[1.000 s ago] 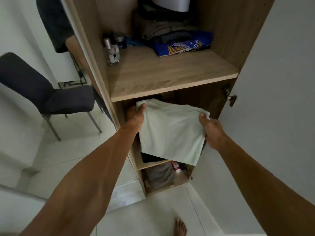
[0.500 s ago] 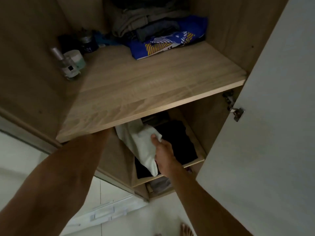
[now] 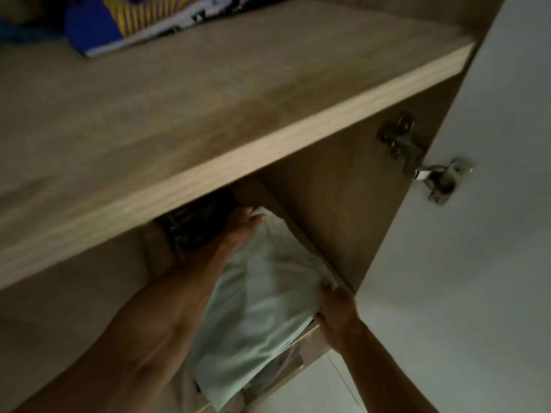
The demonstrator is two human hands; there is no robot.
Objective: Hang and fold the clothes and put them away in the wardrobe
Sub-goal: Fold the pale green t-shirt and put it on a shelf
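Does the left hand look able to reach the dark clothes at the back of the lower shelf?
Probably yes. The left hand is under the upper shelf, right beside the dark clothes, with nothing between them, though it rests on the pale garment.
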